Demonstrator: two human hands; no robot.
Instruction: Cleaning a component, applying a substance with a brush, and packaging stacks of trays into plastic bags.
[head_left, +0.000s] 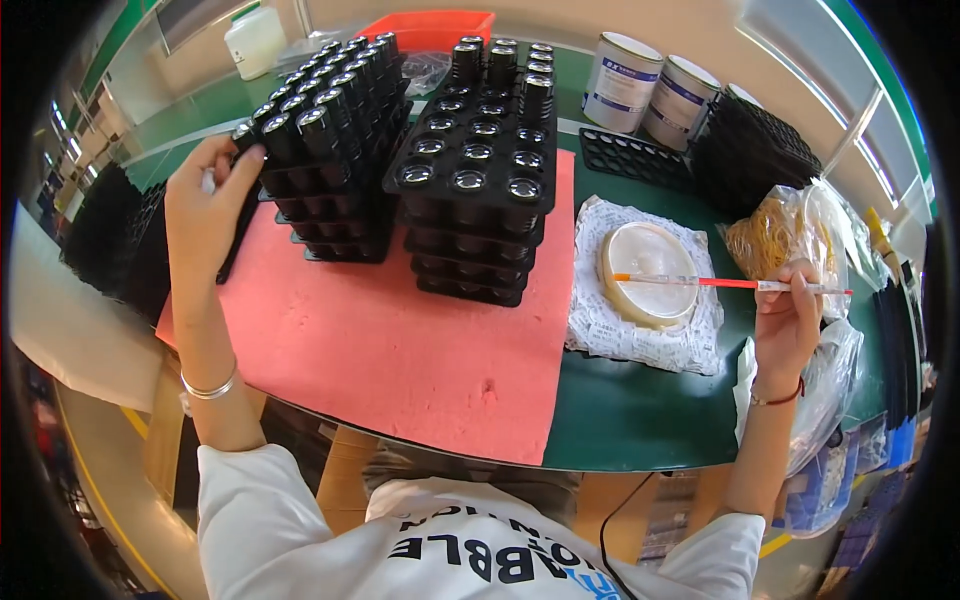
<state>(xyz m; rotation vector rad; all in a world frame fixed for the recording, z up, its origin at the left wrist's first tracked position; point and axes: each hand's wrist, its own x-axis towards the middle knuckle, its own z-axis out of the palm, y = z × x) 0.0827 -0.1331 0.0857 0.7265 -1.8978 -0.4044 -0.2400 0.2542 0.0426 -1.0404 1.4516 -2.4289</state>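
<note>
My left hand pinches a black cylinder with a shiny top, at the near left corner of the left tray stack. A small whitish thing shows between its thumb and fingers; I cannot make out what it is. Upright black cylinders stand in rows in that stack's top tray. In my right hand is a slim red paintbrush, held level. Its bristle end lies over a round shallow dish with whitish contents. Under the dish is a pad wrapped in printed paper.
Right of the left stack stands a second black tray stack, with taller cylinders at its back. Pink sheeting covers part of the green table. White cans, a bag of yellow bands and a red bin stand behind.
</note>
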